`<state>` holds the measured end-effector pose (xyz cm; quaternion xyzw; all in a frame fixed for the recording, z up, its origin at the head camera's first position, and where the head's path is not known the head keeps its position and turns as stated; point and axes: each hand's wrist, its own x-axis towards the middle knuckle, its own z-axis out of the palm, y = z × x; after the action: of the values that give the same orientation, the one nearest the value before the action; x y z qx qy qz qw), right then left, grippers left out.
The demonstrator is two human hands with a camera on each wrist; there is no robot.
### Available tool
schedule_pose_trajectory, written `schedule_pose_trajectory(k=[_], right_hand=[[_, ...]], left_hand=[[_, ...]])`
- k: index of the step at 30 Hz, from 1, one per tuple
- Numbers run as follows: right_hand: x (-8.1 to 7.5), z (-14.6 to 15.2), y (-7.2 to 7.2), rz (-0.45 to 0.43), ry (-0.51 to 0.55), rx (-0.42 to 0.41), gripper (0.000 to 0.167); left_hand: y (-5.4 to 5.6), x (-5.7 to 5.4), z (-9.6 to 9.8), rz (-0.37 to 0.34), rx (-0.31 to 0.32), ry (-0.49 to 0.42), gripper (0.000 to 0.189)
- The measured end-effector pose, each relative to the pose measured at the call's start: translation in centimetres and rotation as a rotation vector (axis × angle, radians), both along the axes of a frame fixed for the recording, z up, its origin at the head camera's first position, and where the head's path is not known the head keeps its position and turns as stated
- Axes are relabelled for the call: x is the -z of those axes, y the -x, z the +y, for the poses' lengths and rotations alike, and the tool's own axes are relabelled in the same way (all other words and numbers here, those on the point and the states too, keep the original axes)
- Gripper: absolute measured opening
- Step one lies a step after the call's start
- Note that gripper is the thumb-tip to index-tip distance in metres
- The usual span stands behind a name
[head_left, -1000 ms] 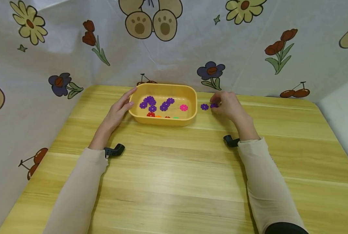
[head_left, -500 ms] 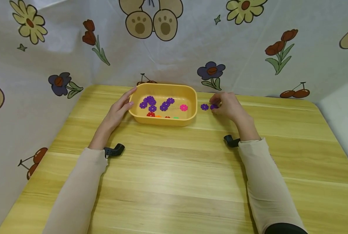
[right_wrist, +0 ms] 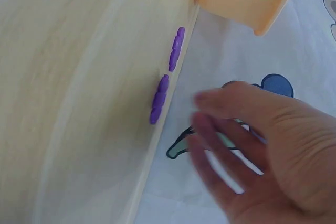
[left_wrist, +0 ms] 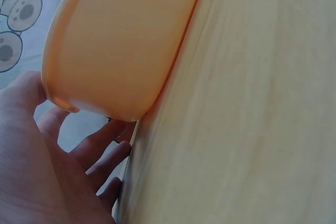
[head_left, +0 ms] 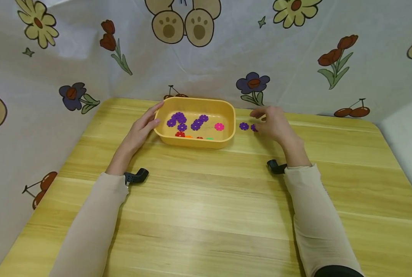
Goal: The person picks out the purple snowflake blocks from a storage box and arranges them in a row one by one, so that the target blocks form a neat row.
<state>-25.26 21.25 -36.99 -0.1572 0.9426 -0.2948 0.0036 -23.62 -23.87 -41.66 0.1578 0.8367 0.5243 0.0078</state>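
A yellow plastic basin (head_left: 194, 143) stands near the table's back edge, with several flower-shaped plastic discs inside, mostly purple. My left hand (head_left: 140, 129) holds its left end, thumb at the rim and fingers by the outer wall. In the left wrist view that hand (left_wrist: 58, 156) is beside the basin's end (left_wrist: 118, 51). Right of the basin, two purple flower discs lie side by side: the nearer-to-basin disc (head_left: 244, 126) and another disc (head_left: 254, 127) partly covered by my right hand (head_left: 276, 125). The right wrist view shows the fingers apart from both, holding nothing.
The wooden table (head_left: 206, 200) reaches back to a white cloth (head_left: 206, 69) printed with flowers and cherries. A pink disc (head_left: 219, 127) lies at the basin's right end; red, orange and green ones show along its front wall.
My right hand has let go of the outer purple disc, and its fingers have spread and lifted off. The left hand stays on the basin. The head view has shifted slightly.
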Motion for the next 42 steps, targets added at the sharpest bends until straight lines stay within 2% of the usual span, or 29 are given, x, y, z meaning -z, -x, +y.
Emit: schedule_pose_trajectory(k=[3,6,18,23,29,31,33,39,42], right_hand=[[-0.2,-0.4,0.0,0.098,0.064,0.013,0.029],[-0.6,-1.0,0.0,0.162,0.081,0.013,0.027],[-2.2,-5.3,0.0,0.231,0.082,-0.015,0.025],[-2.6,-7.0,0.2,0.253,0.07,-0.031,0.025],[-2.8,-9.6,0.3,0.192,0.086,-0.057,0.029],[-2.9,-10.6,0.4,0.166,0.088,-0.074,0.03],[-2.9,-11.5,0.5,0.136,0.081,-0.093,0.03],[-2.5,-13.7,0.5,0.077,0.002,-0.169,0.031],[-2.1,-14.4,0.4,0.038,-0.027,-0.189,0.03]], left_hand=[[0.1,0.0,0.0,0.006,0.003,0.0,0.055],[0.1,0.0,0.0,0.005,-0.002,0.002,0.055],[0.2,0.1,-0.2,0.003,0.002,-0.023,0.054],[-0.2,-0.3,0.0,-0.006,-0.003,-0.017,0.055],[-1.1,-1.9,0.7,-0.027,0.005,-0.027,0.056],[-1.2,-2.2,0.7,-0.021,0.013,-0.028,0.056],[-1.0,-1.9,0.7,-0.014,0.017,-0.033,0.056],[0.1,-0.1,0.1,0.014,0.013,-0.029,0.055],[0.3,0.2,-0.2,0.019,0.015,-0.027,0.055]])
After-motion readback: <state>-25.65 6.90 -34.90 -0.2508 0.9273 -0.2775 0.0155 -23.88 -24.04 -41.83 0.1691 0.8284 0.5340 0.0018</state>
